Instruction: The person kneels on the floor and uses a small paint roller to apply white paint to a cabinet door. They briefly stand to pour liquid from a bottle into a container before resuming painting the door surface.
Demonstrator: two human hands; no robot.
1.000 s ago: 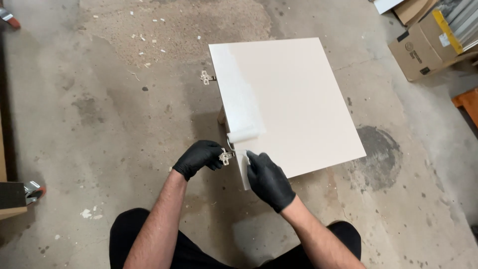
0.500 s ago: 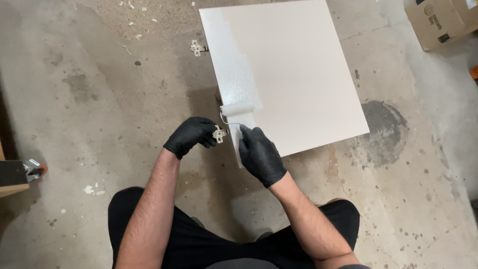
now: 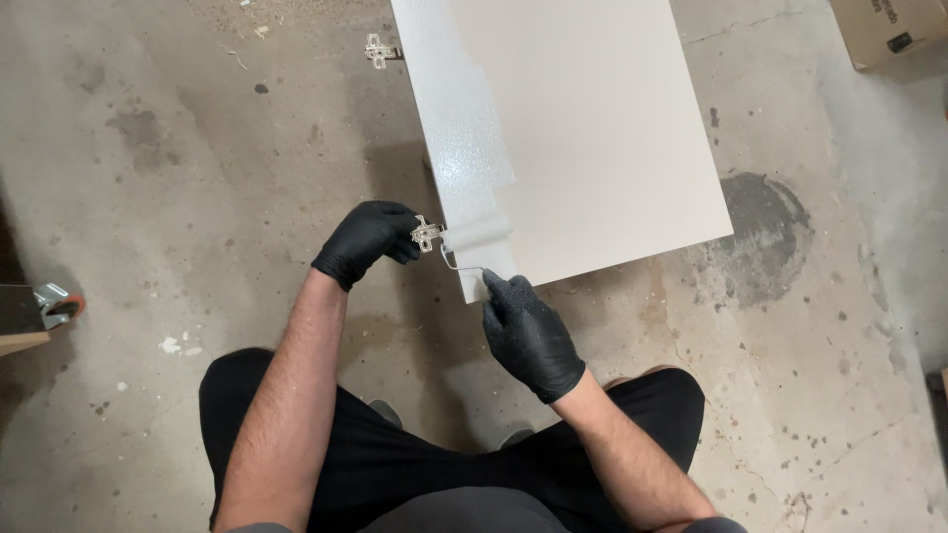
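Observation:
A white cabinet door panel (image 3: 592, 138) lies raised above the concrete floor, with a glossy wet strip of paint along its left edge. My right hand (image 3: 528, 331), in a black glove, grips the handle of a small paint roller (image 3: 477, 237) whose white sleeve rests on the panel's near left corner. My left hand (image 3: 365, 240), also gloved, pinches the metal hinge (image 3: 426, 235) fixed to the panel's left edge. A second hinge (image 3: 377, 49) sticks out further up the same edge.
Stained concrete floor (image 3: 188, 178) surrounds the panel, with a dark round patch (image 3: 765, 232) to the right. A cardboard box (image 3: 889, 30) sits at the top right. A wooden piece with a caster wheel (image 3: 49, 306) is at the left edge. My knees (image 3: 444, 454) are below.
The view has shifted so the panel sits higher in frame. The roller has stayed at the near left corner, and both hands keep their grips.

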